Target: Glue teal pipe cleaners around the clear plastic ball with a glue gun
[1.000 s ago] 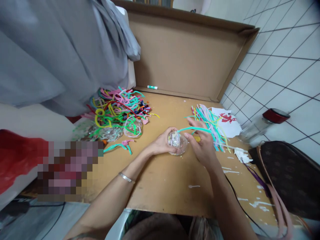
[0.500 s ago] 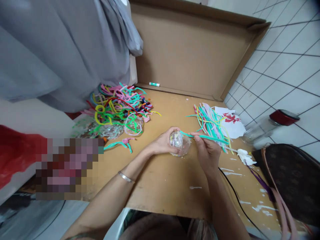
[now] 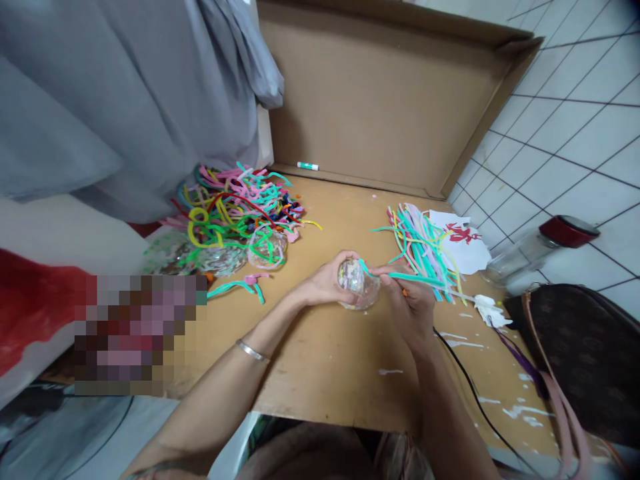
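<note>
Over the counter (image 3: 325, 373), the left hand (image 3: 327, 280) is cupping a clear container (image 3: 367, 295); the right hand (image 3: 413, 305) is pinching a turquoise pipe cleaner (image 3: 417, 278), its length sloping slightly down rightward.

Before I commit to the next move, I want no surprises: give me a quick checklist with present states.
1. Left hand gripping the clear round piece: ok.
2. Right hand pinching the turquoise strip: ok.
3. Strip's tip fixed to the piece: cannot tell.
4. Spare strips close by: ok, just beyond the right hand.
5. Red-lidded bottle apart from both hands: ok.
6. Tabletop free of white marks: not ok, several at right.
</note>
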Demonstrator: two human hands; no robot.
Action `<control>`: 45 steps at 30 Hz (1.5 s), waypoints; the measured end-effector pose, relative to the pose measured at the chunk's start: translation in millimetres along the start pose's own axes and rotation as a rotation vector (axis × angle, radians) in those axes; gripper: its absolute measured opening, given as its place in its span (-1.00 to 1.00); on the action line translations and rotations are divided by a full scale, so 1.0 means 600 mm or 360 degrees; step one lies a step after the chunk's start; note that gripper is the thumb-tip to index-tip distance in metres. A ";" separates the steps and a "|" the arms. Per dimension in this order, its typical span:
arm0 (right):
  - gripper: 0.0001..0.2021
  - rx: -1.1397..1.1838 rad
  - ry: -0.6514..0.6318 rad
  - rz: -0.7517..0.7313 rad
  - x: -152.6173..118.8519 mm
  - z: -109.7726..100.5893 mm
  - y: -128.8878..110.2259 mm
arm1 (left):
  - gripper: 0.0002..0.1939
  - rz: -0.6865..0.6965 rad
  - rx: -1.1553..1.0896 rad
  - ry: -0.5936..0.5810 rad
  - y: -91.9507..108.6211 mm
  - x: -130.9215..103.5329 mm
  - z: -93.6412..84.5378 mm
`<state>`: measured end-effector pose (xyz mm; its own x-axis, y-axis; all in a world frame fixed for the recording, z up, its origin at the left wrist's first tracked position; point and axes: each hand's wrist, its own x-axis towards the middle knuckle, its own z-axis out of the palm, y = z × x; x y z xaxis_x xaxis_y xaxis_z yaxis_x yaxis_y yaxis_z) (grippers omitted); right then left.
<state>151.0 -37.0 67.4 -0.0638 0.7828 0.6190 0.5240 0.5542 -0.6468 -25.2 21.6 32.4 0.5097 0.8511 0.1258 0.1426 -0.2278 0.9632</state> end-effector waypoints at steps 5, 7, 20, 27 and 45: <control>-0.76 -0.0019 -0.0038 -0.0049 -0.001 0.001 0.001 | -0.26 0.0032 -0.0038 -0.0001 -0.003 0.002 0.000; -0.75 -0.0028 -0.0058 -0.0046 -0.001 0.001 0.002 | -0.26 0.0038 -0.0021 0.0008 -0.004 0.002 0.000; -0.78 0.0034 -0.0117 -0.0118 -0.012 -0.002 0.011 | -0.24 0.0036 -0.0020 -0.0007 -0.006 0.001 -0.001; -0.81 0.0062 -0.0089 -0.0127 -0.016 0.001 0.014 | -0.26 0.0067 -0.0085 -0.0033 -0.007 0.002 0.000; -0.78 -0.0020 -0.0201 -0.0150 -0.018 0.002 0.013 | -0.26 0.0011 -0.0120 -0.0043 -0.007 0.004 0.001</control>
<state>154.9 -41.0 55.0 -0.2187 0.7574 0.6152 0.5212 0.6237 -0.5825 -24.3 24.3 28.3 0.5331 0.8364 0.1271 0.0751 -0.1965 0.9776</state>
